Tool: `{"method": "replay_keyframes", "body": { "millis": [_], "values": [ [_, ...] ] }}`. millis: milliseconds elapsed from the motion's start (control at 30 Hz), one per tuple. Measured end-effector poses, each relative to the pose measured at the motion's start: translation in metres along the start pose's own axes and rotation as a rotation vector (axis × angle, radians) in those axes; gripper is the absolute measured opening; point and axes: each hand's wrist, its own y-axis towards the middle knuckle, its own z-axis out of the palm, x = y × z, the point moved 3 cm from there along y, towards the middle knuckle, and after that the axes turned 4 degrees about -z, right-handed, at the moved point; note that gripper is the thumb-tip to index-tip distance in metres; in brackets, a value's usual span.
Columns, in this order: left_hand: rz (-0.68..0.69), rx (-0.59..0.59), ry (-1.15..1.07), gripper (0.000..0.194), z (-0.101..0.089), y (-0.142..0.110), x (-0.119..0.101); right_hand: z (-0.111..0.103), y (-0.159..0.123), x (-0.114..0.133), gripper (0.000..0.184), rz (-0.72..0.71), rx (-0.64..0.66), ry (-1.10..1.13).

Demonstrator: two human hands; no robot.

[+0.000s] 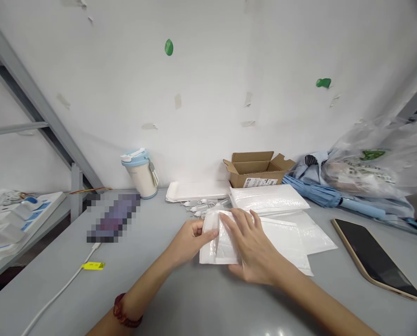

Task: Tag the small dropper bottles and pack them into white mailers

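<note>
A white bubble mailer (pixel 226 252) lies in front of me, its left part overlapping in a flap or fold. On its left edge, my left hand (pixel 184 242) pinches with the thumb on top and the fingers curled behind. My right hand (pixel 255 247) spans the mailer, fingertips at its upper edge and thumb at its lower edge, gripping it. More white bubble mailers (pixel 269 199) lie behind and to the right, partly under my right hand. Just beyond my hands are several small white corded items (pixel 197 205), partly hidden by the mailers.
Against the wall stand a cream and blue tumbler (pixel 143 175), a flat white stack (pixel 197 190) and an open cardboard box (pixel 253 175). Phones lie left (pixel 113 219) and right (pixel 374 256). A blue umbrella (pixel 313 193) and plastic bag (pixel 376 163) fill the back right.
</note>
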Motion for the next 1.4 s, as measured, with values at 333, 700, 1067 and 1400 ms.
{"method": "replay_keyframes", "body": {
  "millis": [333,700,1067,1400],
  "values": [
    [0.04,-0.224,0.714,0.024,-0.039,-0.014,-0.024,0.001,0.0,-0.043,0.059,0.149,-0.127,-0.084],
    [-0.076,-0.015,0.907,0.016,-0.033,-0.008,0.005,0.003,-0.001,-0.038,0.051,0.173,-0.146,0.089],
    [0.044,-0.052,0.542,0.023,-0.044,-0.018,-0.033,0.006,-0.002,-0.041,0.053,0.214,-0.113,0.076],
    [0.396,-0.317,0.933,0.021,-0.024,-0.012,-0.018,0.003,-0.002,-0.028,0.052,0.141,-0.124,0.089]
  ]
}}
